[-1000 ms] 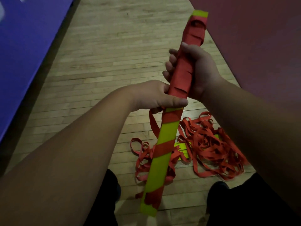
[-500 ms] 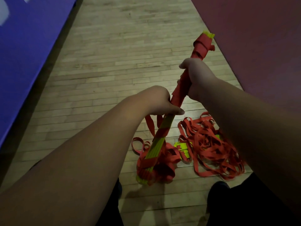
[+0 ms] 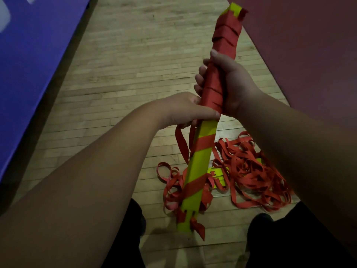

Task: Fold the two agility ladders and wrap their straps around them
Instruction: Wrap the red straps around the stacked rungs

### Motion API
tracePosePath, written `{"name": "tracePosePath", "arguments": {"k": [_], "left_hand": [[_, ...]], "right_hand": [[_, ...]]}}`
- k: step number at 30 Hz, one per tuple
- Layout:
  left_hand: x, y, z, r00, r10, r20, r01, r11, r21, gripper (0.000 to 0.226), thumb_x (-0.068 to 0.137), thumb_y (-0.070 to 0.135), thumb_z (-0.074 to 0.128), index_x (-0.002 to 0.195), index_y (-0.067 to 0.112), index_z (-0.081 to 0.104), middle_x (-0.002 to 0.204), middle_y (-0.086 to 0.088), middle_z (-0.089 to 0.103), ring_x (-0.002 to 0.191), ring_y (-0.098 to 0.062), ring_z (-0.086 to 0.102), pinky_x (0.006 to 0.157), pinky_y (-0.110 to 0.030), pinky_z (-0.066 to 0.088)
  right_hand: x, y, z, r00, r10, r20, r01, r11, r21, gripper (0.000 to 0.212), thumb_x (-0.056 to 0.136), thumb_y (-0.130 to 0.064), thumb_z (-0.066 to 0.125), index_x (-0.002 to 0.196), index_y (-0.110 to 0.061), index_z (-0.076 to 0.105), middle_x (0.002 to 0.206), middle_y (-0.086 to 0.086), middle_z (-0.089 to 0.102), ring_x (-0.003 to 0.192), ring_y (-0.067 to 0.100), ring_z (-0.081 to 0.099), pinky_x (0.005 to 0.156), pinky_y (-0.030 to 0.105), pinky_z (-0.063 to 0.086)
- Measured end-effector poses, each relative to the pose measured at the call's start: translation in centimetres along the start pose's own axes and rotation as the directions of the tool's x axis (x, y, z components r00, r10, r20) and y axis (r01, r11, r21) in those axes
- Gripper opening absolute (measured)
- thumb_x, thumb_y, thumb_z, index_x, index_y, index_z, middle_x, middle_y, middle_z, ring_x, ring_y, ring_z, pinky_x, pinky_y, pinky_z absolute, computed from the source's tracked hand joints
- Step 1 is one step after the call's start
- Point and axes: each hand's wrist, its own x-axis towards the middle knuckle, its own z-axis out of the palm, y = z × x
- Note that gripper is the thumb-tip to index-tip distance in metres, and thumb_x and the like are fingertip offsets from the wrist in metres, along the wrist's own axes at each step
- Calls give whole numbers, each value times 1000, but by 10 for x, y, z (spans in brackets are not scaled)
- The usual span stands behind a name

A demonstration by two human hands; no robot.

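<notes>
While your right hand (image 3: 237, 84) is clamping seemingly stiff ladder bundle (image 3: 202, 157) at frame centre, your left hand (image 3: 183, 111) is pinching limp strap (image 3: 181, 144) just below, probably slipping.

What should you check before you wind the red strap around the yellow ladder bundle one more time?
1. Right hand grips the folded ladder firmly on its wrapped upper part: ok.
2. Left hand holds the bundle where the tight wraps end: ok.
3. Upper half is covered closely in red: ok.
4. Lower half is wrapped closely: not ok, wide yellow gaps show between the red turns.
5. Loose strap hanging below the left hand is free of knots: cannot tell, its lower end runs into a red tangle on the floor.
6. Second ladder is folded: not ok, it lies in a heap.
</notes>
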Motion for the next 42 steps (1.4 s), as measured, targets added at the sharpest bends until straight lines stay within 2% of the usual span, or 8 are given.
{"name": "tracePosePath", "arguments": {"k": [4,8,13,19,25,31,37,42], "left_hand": [[6,-4,8,996,-74,-45,87,888,452,64,80,86,74,96,24,79,86,0,80,79,-20,76,73,-40,63],[12,-11,21,988,-131,-87,157,792,590,61,79,86,74,95,27,74,85,2,77,78,-17,74,72,-35,61],[7,-9,4,992,-91,-88,120,898,424,47,82,75,81,95,30,75,89,4,76,85,-14,71,70,-32,50],[-9,0,-10,999,41,34,-38,996,-79,35,93,55,80,107,22,77,79,5,67,69,-9,58,65,-27,46],[-5,3,-3,998,41,-38,-46,989,-142,40,91,58,81,94,19,74,74,0,62,61,-12,52,60,-28,41],[1,-5,1,996,15,-85,-28,988,-153,56,91,62,81,102,6,79,77,-3,66,63,-14,54,63,-31,44],[4,-4,-2,994,-31,-107,52,978,200,58,89,83,67,92,27,80,65,15,71,55,1,61,64,-28,45],[10,-7,12,993,-80,-85,111,868,484,59,91,83,65,101,25,78,83,6,77,79,-11,70,64,-30,48]], "right_hand": [[7,13,-3,974,18,-225,-71,972,-226,28,97,-35,80,109,-13,67,88,3,68,77,19,69,83,40,65],[17,23,-9,921,-1,-389,-135,938,-320,29,98,-31,76,118,-15,63,108,7,69,98,27,72,83,47,64],[15,10,-6,946,34,-321,-115,965,-237,27,95,-19,69,119,-12,60,107,8,63,94,27,67,84,49,63],[2,-5,-10,999,30,23,-32,996,81,35,96,-30,72,119,-7,58,96,9,70,79,23,70,81,39,60],[1,0,-2,999,23,23,-26,984,176,23,99,-27,73,97,-9,58,78,4,58,65,17,62,85,40,64],[5,6,-5,999,38,-36,-35,995,91,25,99,-25,75,103,-9,57,79,6,61,70,20,67,97,46,62],[12,10,-11,967,-3,-257,-41,986,-164,34,96,-28,81,113,-6,61,87,7,66,77,22,72,79,44,67],[23,18,-22,855,-50,-516,-165,917,-363,46,88,-33,88,120,-12,62,109,9,73,95,31,74,86,54,65]]}}
